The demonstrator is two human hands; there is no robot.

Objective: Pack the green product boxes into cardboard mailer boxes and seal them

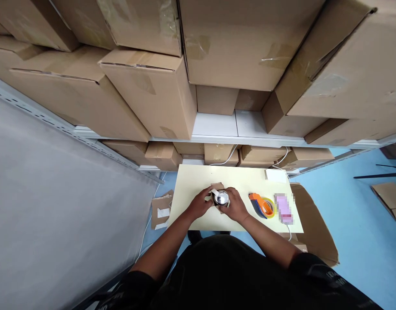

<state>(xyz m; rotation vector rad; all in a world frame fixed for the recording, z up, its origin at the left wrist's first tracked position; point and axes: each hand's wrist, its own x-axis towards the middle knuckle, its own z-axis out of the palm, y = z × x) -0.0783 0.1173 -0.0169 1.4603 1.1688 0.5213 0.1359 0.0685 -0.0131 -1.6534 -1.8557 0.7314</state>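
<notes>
While both hands, left (201, 203) and right (234, 206), clasp a shiny round piece (221, 198) sitting in an open little carton (217, 188) at mid-frame on the table (198, 181), packing looks half done: flaps unclosed, tape dispenser (262, 205) idle to the right.

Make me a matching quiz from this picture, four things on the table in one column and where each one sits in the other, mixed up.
Things:
1. shiny round object
2. tape dispenser
3. pink item
4. white pad

Places:
A. far right corner of the table
B. right edge, a cable running from it
C. between left hand and right hand
D. just right of the right hand

Pairs: 1-C, 2-D, 3-B, 4-A
</notes>
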